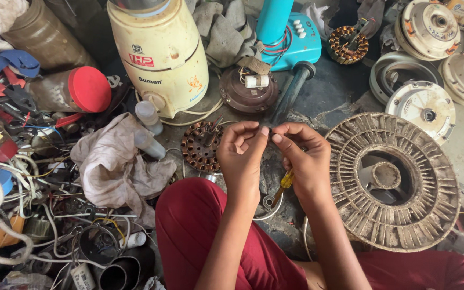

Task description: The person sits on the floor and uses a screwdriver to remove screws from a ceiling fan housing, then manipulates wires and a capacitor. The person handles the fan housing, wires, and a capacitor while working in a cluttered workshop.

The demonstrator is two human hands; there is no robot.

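Red-trousered knees point(210, 236) at bottom; left hand point(241, 156) and right hand point(304, 161) pinch something too small to identify at centre frame; keep both fingertip grips close for control.

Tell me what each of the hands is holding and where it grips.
Left hand and right hand pinch something tiny between their fingertips; it cannot be identified. The right also holds a yellow-handled screwdriver by its handle.

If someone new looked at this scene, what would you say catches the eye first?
The two hands, left hand and right hand, meet fingertip to fingertip at centre, pinching something too small to tell. Beside them at right lies a big ribbed metal ring; a cream mixer base stands behind, with a red cap at left amid tangled wires.
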